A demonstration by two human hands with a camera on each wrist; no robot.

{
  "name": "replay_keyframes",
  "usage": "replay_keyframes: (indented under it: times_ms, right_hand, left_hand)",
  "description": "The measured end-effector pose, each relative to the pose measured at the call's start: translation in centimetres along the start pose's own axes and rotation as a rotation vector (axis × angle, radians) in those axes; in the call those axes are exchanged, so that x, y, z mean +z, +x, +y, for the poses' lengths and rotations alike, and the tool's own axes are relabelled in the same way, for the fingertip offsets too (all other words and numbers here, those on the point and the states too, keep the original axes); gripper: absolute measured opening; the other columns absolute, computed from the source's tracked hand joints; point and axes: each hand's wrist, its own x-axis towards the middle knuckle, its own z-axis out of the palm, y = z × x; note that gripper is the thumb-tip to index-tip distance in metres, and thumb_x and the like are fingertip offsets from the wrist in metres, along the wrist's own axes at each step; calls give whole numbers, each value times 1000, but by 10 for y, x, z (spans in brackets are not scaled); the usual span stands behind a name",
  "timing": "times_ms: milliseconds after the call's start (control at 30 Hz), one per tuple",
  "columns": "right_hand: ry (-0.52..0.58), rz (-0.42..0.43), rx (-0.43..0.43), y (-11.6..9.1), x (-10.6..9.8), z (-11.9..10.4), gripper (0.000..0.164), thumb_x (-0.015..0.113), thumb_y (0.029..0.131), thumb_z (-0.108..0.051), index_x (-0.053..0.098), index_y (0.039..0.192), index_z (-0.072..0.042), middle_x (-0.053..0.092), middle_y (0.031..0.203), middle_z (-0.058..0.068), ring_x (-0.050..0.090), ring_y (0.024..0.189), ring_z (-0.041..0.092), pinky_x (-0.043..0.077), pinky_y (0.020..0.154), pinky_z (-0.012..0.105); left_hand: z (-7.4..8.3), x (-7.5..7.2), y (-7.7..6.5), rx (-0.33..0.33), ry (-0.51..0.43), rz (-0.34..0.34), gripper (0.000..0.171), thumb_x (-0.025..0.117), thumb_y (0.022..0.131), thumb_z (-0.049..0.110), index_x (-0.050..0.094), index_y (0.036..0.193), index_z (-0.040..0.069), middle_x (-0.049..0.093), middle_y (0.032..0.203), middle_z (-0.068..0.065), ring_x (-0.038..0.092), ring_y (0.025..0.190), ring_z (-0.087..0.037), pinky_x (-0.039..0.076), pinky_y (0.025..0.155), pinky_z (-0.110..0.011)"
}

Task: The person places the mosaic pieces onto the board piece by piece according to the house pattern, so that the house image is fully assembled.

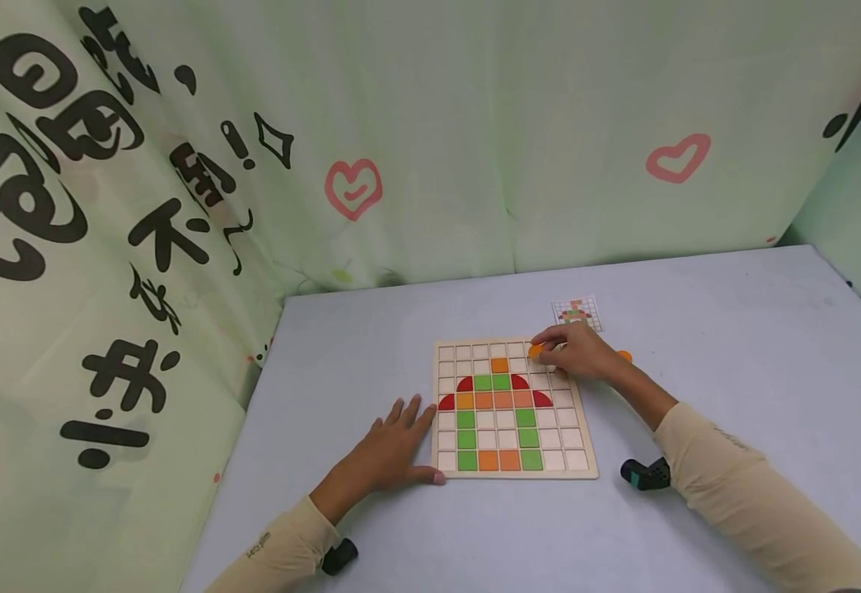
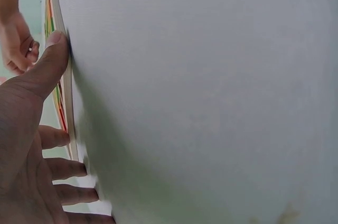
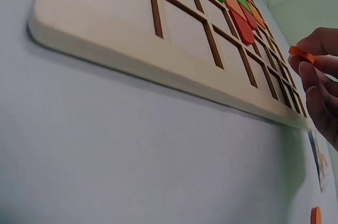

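A wooden grid board [image 1: 571, 445] lies flat on the table, with green, orange and red pieces set in some of its squares. My right hand [image 1: 574, 352] is over the board's far right corner and pinches a small orange piece [image 3: 302, 54] between thumb and fingers, just above the squares. My left hand [image 1: 396, 453] lies with fingers spread at the board's left side, its thumb by the near left corner. In the left wrist view the left thumb [image 2: 51, 63] touches the board's edge. A second orange piece [image 1: 625, 356] lies on the table beyond the right wrist.
A small pattern card [image 1: 577, 311] lies behind the board, partly covered by the right hand. Pale green curtains [image 1: 430, 123] with black writing and pink hearts hang at the back and sides. The table [image 1: 734, 346] has a pale cloth.
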Motion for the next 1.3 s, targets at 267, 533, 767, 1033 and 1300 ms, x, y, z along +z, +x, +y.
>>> replay_keyframes:
  times_ms: [267,533,767,1033,1300]
  right_hand:
    - [-10,-36,-25,11,13,-13,29,68,91,-10,70,119,1,65,94,11,57,69,17,48,59,25]
    - [-23,-52,-36,23,28,-19,28,70,91,-11,70,117,-1,67,94,12,55,63,15,48,58,26]
    - [-99,-34,-47,31,38,-27,28,72,92,-14,72,117,-1,69,94,9,54,66,15,45,62,28]
    - [-191,-7,-34,35,41,-32,26,72,92,-17,73,114,-5,70,93,6,57,78,18,43,69,30]
    - [-230,-12,-23,38,41,-31,24,72,93,-20,73,114,-8,71,100,9,61,85,22,47,74,35]
  left_hand:
    - [0,0,-1,-5,-4,-1,107,74,76,68,29,159,18,26,166,-14,26,150,-44,37,108,-67]
    - [-2,3,-1,-6,4,-2,108,74,76,69,28,160,18,26,166,-14,26,151,-44,37,107,-67]
    - [-2,3,0,-6,-4,-1,108,74,76,69,28,160,18,25,166,-14,25,151,-44,37,108,-67]
    - [-1,3,-1,-11,-13,-3,107,74,76,69,29,160,19,26,166,-14,25,151,-43,36,109,-66]
    - [0,1,-2,-14,-16,-5,107,75,76,67,28,160,19,25,166,-14,24,151,-44,36,109,-67]
